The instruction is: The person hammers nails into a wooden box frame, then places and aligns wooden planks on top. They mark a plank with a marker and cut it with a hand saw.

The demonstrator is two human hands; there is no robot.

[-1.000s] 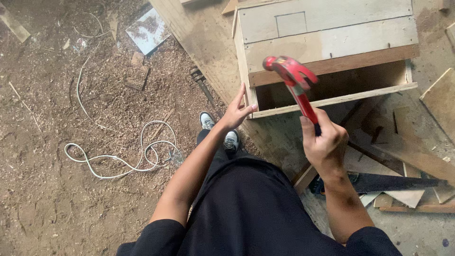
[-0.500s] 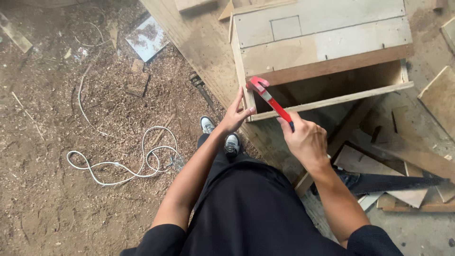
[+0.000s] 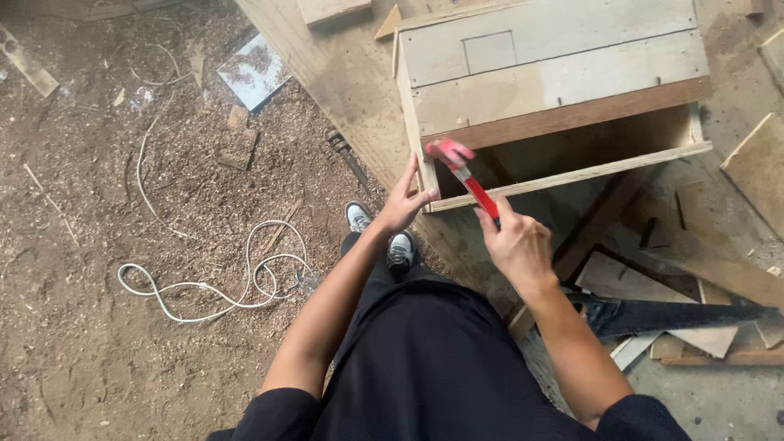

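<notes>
My right hand grips the handle of a red hammer. Its head hangs just above the near left corner of an open wooden box. My left hand rests against that corner with fingers spread, touching the thin front slat. The hammer head is blurred. The box stands on a wide plank, its open side facing me.
A white cable lies coiled on the sawdust-covered ground at left. My feet in grey shoes stand beside the plank. A hand saw and several wood offcuts lie at right. A pale board scrap lies at upper left.
The hammer swung down and left from a raised position toward the box corner, and my right hand dropped with it. My left hand stayed at the corner.
</notes>
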